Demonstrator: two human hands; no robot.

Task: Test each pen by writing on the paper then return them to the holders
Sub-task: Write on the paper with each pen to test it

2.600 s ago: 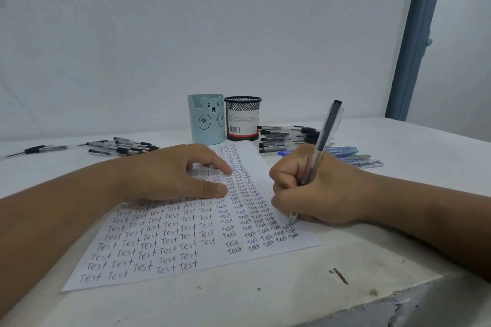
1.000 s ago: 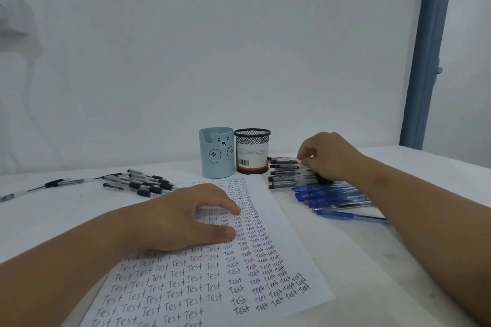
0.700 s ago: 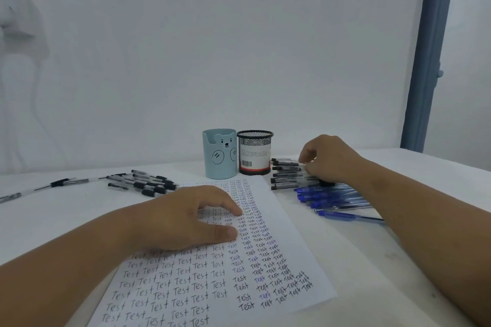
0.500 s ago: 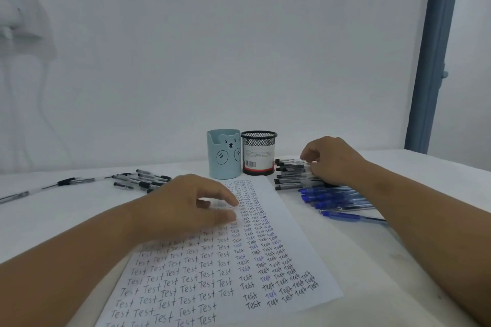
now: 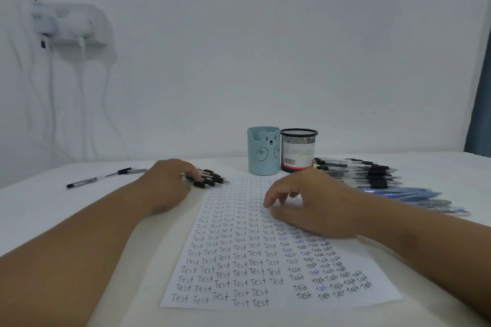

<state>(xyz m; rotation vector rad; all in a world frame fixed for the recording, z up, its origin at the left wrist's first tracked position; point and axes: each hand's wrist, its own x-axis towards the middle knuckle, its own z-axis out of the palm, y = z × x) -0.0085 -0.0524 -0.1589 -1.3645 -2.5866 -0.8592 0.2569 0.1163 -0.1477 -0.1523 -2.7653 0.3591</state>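
White tabletop [image 5: 438, 268] fills the lower frame under a plain pale wall. At left of centre, the left hand [image 5: 166, 184] lies on a cluster of black-capped pens [image 5: 210, 179] just off the paper's upper left corner; its fingertips touch them, though whether any pen is pinched cannot be told. Right of centre, the right hand [image 5: 310, 206] hovers low over the paper [image 5: 255, 255], fingers loosely spread and holding nothing. Rows of handwritten "Test" cover the sheet. Behind it, mid-frame, stand a light blue bear-faced holder [image 5: 263, 151] and, just beside it, a black mesh holder [image 5: 297, 151]. To the right lie a row of black pens [image 5: 356, 172] and, nearer, blue pens [image 5: 409, 195]. Two more pens [image 5: 106, 177] lie at far left. A blurred white wall fixture with cables [image 5: 69, 26] hangs upper left.
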